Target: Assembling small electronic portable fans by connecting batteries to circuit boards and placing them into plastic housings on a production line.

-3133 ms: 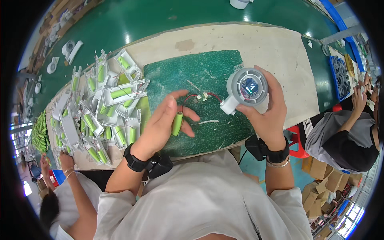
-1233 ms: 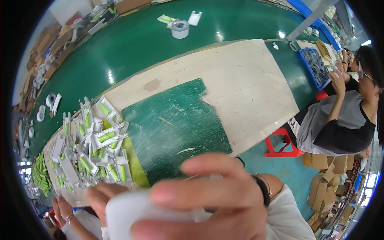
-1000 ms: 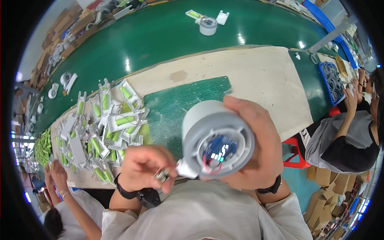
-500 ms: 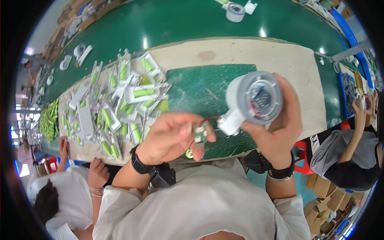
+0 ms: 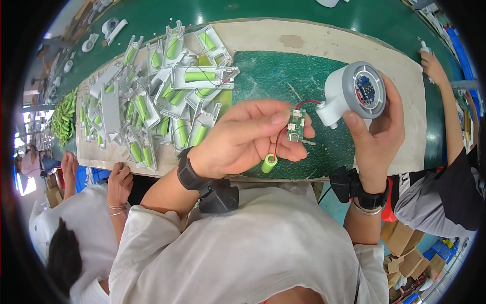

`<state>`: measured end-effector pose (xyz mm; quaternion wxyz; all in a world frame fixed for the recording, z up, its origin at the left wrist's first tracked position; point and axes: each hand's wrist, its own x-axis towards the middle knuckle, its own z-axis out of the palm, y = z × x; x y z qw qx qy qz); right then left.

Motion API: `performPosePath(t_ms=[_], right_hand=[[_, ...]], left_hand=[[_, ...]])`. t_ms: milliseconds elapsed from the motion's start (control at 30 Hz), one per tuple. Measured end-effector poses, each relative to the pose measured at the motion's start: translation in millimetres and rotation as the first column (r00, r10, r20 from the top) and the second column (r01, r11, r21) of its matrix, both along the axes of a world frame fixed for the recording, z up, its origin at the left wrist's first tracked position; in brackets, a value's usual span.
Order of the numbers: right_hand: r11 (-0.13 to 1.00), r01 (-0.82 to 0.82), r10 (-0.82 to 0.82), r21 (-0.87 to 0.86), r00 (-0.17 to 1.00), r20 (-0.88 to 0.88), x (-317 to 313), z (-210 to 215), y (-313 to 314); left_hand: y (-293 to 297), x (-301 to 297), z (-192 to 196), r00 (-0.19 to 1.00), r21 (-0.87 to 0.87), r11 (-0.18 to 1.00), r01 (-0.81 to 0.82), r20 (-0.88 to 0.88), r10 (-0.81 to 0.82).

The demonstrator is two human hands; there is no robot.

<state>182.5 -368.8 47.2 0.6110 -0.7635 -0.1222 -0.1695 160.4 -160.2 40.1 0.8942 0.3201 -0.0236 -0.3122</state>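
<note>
Bright, even ambient lt.; shadows soft, e.g. in folds of wearer's white shirt (image 5: 243,243). Glare blown out at far-L rim w/ bluish fringing. Circuit board (image 5: 295,126) fairly sharp; bg. near rim hazy. Fisheye distort. bows tan sheet (image 5: 324,38); corners black.

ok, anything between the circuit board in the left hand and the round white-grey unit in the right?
No separate object visible. Just the reddish wiring, bridging the gap between circuit board and round unit, plus fingertips of the left hand showing past the board's right edge.
</note>
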Motion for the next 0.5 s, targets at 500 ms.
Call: performPosePath(t_ms=[500], right_hand=[[1.000,0.016,-0.016,-0.017,1.000,-0.003,1.9,-1.7,1.0]], left_hand=[[0.4,1.5,-9.1,1.000,-0.046,0.999,0.026,0.009,-0.026]])
